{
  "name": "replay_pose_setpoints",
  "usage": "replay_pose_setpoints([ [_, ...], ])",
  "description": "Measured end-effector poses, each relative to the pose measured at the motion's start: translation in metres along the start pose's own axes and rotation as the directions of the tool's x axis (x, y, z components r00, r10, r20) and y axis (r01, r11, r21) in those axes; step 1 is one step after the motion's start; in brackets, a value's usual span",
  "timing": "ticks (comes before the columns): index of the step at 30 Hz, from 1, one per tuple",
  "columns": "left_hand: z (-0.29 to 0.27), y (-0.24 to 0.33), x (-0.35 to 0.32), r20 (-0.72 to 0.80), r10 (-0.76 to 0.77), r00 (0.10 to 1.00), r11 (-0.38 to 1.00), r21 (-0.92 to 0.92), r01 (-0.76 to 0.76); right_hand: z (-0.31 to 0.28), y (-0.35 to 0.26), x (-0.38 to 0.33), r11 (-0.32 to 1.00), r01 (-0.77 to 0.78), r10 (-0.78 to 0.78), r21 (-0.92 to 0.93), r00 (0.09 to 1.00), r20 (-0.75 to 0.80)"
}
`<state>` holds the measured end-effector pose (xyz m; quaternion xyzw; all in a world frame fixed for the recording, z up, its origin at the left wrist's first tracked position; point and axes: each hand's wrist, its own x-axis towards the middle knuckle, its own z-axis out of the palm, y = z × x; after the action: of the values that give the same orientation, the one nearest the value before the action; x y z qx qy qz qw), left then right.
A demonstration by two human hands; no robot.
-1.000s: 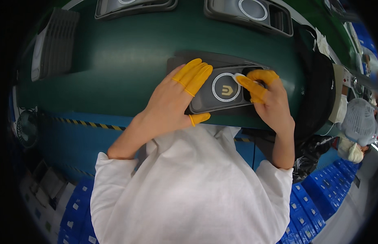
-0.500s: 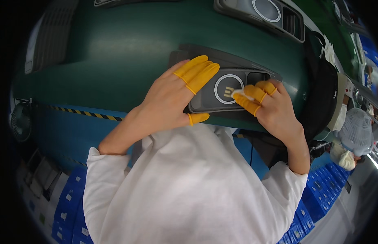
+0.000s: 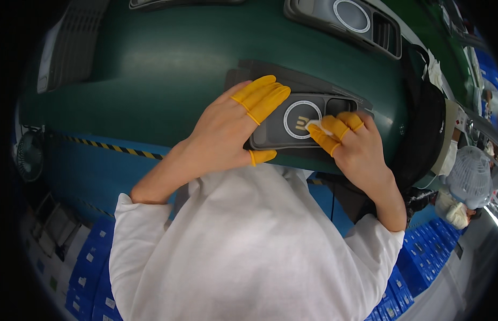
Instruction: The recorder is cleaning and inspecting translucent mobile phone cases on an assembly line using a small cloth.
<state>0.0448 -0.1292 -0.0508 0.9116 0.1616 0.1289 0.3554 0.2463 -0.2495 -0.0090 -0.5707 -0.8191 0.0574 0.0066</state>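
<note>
Both my arms come up from the near edge in white sleeves, bare from the forearm on. My left hand (image 3: 225, 134) lies flat, palm down, fingers together pointing far-right, thumb tucked on the near side. My right hand (image 3: 356, 147) is curled, fingertips (image 3: 334, 127) bunched and pointing left. Yellow finger cots on the fingertips of both hands.

I am seeing my left hand (image 3: 227, 131) pressing the grey panel (image 3: 292, 125) on the green table (image 3: 152, 69) while my right hand (image 3: 356, 150) is pinching a white scrap (image 3: 315, 124).
</note>
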Motion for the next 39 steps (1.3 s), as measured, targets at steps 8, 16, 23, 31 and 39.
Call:
replay_pose_setpoints([
  [8,0.001,0.001,0.000,0.027,-0.025,0.999,1.000,0.009,0.025,-0.001,0.006,-0.002,1.000,-0.003,0.003,-0.002,0.999,-0.035],
  [16,-0.002,0.002,-0.001,0.021,-0.016,1.000,1.000,0.011,0.015,-0.002,0.007,-0.001,1.000,-0.003,0.004,0.009,0.999,-0.053],
  [23,0.001,0.004,-0.001,0.047,-0.053,0.997,0.998,0.026,0.052,0.002,0.006,-0.010,0.998,-0.070,0.070,-0.006,0.997,-0.013],
  [31,-0.002,0.004,-0.001,0.027,-0.037,0.999,0.999,0.030,0.036,-0.001,0.000,-0.002,0.996,-0.084,0.083,-0.011,0.993,-0.086],
  [39,-0.001,0.003,-0.002,0.018,-0.042,0.999,0.999,0.022,0.042,0.003,0.004,-0.022,0.990,-0.137,0.139,-0.032,0.988,0.072],
])
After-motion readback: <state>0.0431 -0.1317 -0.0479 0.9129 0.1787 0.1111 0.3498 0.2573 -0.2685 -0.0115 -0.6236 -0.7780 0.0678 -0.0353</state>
